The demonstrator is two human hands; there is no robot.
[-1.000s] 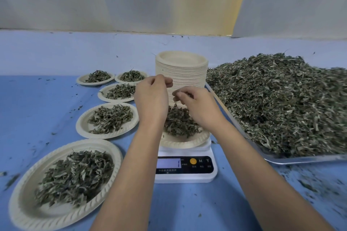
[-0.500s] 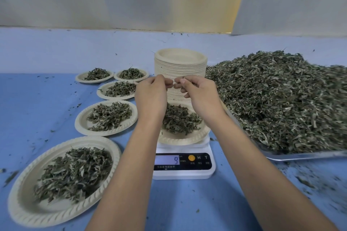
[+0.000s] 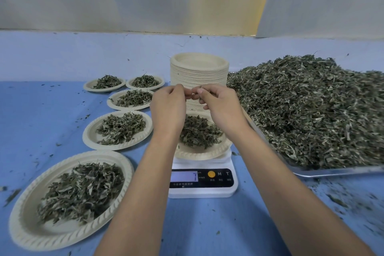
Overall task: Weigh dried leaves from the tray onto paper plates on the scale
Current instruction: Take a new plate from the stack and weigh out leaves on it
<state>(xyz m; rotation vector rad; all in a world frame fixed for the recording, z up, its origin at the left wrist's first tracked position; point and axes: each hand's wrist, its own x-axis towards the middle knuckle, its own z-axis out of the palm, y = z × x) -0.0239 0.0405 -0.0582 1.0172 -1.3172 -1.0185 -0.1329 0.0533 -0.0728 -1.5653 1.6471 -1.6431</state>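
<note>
A white digital scale (image 3: 202, 181) stands in the middle of the blue table, its display lit. On it sits a paper plate (image 3: 199, 155) with a small pile of dried leaves (image 3: 199, 131). Both hands hover above the far side of that plate, fingertips meeting. My left hand (image 3: 168, 108) and my right hand (image 3: 220, 106) have curled fingers and pinch a small leaf piece (image 3: 200, 88) between them. A metal tray (image 3: 332, 172) on the right carries a big heap of dried leaves (image 3: 311, 110).
A tall stack of empty paper plates (image 3: 199, 68) stands behind the scale. Several filled plates line the left side, from the nearest one (image 3: 22, 224) back to the farthest (image 3: 88, 87). Leaf crumbs litter the table around the tray.
Both hands rose from the plate's leaves and their fingertips came together above it. The scale's display shows a different reading.
</note>
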